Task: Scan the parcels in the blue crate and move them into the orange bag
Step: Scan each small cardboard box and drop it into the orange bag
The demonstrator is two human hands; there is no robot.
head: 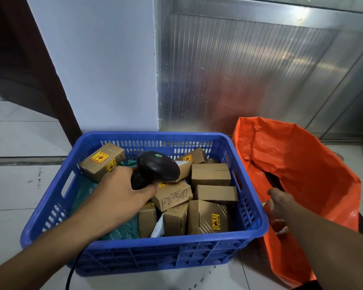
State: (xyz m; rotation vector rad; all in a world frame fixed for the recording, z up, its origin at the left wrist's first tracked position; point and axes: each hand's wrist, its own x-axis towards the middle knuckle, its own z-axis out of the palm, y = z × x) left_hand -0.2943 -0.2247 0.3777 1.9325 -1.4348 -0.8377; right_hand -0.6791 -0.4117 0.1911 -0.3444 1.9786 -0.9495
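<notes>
The blue crate (134,248) stands on the tiled floor (19,185), and everything else is placed from it. Over its middle the left hand (122,195) is wrapped around the grip of a black barcode scanner (157,168), whose head points down toward the cardboard parcels (210,174) just beyond the knuckles. The box marked "1-2-3087" (173,197) lies right under the thumb, touching or nearly so. A black cable (70,277) trails down outside the crate's near wall.

About nine brown boxes can be counted inside, though some overlap and the true number may be higher; they fill the right half and the far left corner. Green plastic mailers (84,189) cover the left part of the crate floor.

Directly right of the crate, touching its side, the orange bag (302,164) stands open. The right hand (281,204) is at the bag's near rim, fingers curled on a small reddish packet (276,220); its exact grip is hard to read.

Behind the crate rise a white wall (92,70) and a ribbed metal panel (249,70); bare floor lies open to its left.
</notes>
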